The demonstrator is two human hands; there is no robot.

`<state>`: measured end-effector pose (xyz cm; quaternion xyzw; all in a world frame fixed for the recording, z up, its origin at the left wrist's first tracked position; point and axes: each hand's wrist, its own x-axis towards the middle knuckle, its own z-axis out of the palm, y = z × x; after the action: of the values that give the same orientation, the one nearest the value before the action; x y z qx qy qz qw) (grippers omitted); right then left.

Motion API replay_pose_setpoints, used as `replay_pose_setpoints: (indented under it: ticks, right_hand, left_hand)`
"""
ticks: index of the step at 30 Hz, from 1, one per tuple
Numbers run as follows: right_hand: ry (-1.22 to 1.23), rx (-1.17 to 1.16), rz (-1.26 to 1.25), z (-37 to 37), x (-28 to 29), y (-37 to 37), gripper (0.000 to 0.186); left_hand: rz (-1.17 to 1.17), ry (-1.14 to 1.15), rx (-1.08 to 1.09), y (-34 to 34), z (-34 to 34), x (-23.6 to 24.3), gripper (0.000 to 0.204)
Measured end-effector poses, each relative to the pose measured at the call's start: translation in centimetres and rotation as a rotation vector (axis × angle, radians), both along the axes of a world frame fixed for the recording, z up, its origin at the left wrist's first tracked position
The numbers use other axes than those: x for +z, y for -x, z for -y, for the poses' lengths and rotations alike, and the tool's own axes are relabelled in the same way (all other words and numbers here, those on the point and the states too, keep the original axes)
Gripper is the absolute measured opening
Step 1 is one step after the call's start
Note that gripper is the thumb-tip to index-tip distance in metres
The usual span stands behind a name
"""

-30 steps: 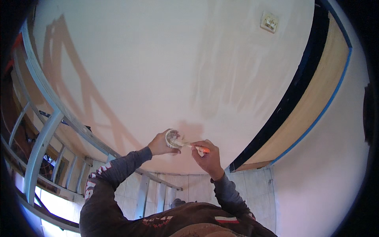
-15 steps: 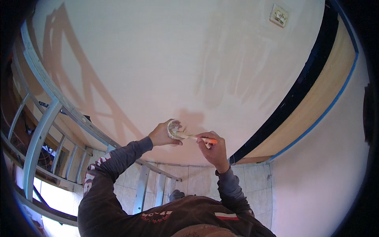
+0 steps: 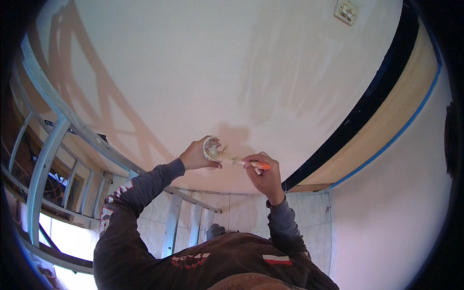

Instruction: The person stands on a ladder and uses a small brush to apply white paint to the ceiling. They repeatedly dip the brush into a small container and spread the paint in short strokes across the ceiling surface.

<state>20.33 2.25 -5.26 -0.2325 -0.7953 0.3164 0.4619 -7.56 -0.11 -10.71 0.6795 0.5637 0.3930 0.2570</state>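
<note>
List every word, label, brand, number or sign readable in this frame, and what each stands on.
Left sleeve: white, red-edged lettering, bent by folds; not copied here.
Chest print: small red-and-white lettering above stars; too blurred to read reliably.
White-and-red patch: no lettering discernible.
Cup, orange-ended tool: none legible.

Head-worn fisheye view, close, facing down

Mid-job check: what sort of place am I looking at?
Probably an indoor room under repair or redecoration: a metal ladder stands at the left, the wall ahead looks patchy and streaked, and a switch or socket is mounted on it.
</note>
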Motion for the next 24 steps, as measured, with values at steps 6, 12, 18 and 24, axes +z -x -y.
replay_pose_setpoints:
  ticks: [6,12,18,24]
  right_hand:
    - [0.29,-0.039,-0.145,-0.4,-1.9,0.5,0.016]
    - [0.479,-0.034,-0.374,-1.4,-3.7,2.1,0.027]
    - [0.633,-0.06,-0.468,-2.7,-4.3,2.8,0.028]
    - [0.835,-0.017,-0.5,-3.9,-5.7,2.3,0.028]
  left_hand:
    - [0.062,0.041,0.041,0.0,-0.3,0.4,0.092]
    - [0.102,0.022,0.053,0.1,0.0,0.4,0.09]
    - [0.13,0.053,0.053,0.1,0.0,0.7,0.089]
    - [0.092,0.038,0.066,0.1,0.0,0.8,0.09]
